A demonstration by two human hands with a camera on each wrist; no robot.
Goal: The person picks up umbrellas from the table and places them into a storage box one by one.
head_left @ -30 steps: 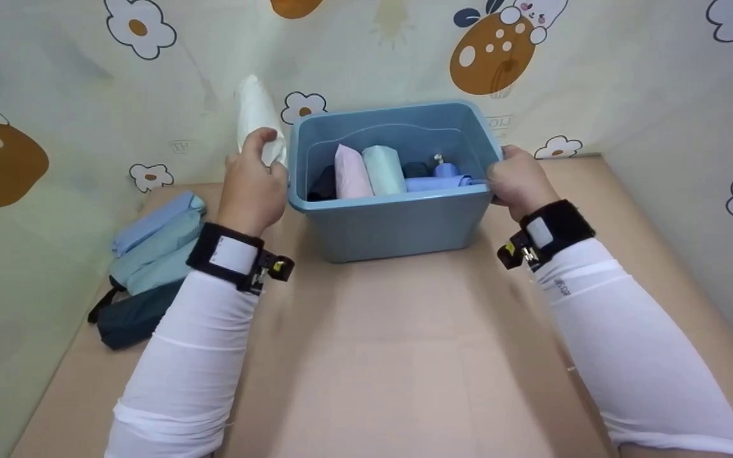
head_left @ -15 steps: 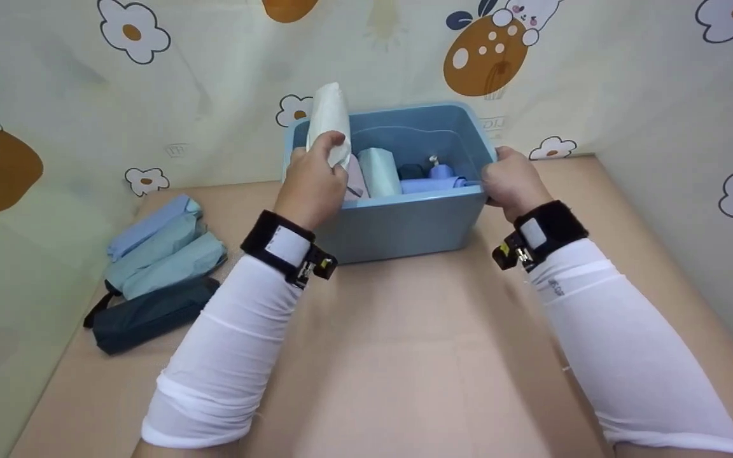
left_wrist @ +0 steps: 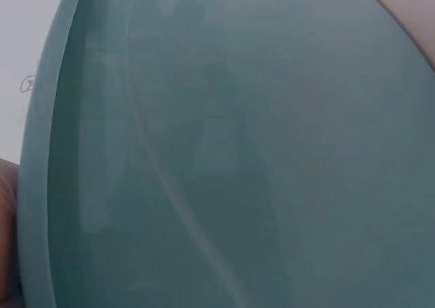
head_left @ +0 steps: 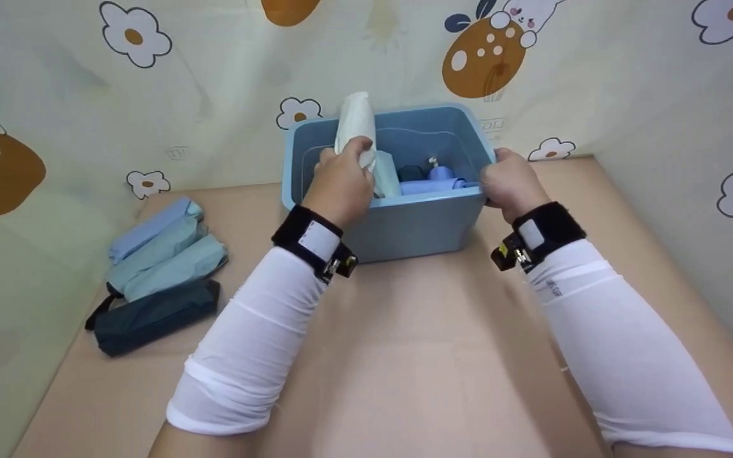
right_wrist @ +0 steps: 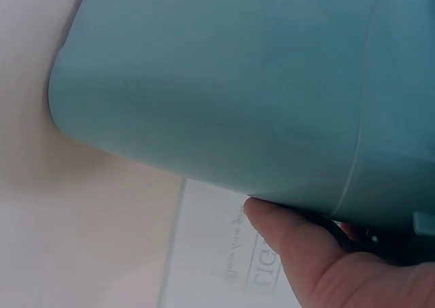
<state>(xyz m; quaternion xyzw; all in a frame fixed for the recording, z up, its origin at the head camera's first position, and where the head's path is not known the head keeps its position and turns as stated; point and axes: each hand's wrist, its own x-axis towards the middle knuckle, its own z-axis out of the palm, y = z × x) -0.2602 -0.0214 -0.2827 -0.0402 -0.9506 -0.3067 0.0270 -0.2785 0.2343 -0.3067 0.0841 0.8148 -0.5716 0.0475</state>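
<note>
My left hand (head_left: 343, 186) grips a white folded umbrella (head_left: 356, 121), held upright over the left half of a blue plastic bin (head_left: 408, 230). My right hand (head_left: 514, 184) holds the bin by its right end; in the right wrist view, the thumb (right_wrist: 289, 230) lies against the outer wall. Inside the bin, a pale green folded umbrella (head_left: 387, 173) shows beside the left hand. A blue umbrella (head_left: 433, 185) and a dark item (head_left: 411, 172) lie further right. The bin's wall (left_wrist: 272, 151) fills most of the left wrist view. My left hand hides the bin's front left contents.
Left of the bin, several folded umbrellas lie in a row on the tan tabletop (head_left: 404, 356): a blue one (head_left: 153, 229), pale green ones (head_left: 179, 267) and a dark navy one (head_left: 158, 317) with a black strap. A patterned curtain (head_left: 214, 95) hangs behind the bin.
My left hand has carried the white umbrella rightward, from outside the bin's left end to over its inside. It now covers the pink umbrella. My right hand keeps its hold on the bin.
</note>
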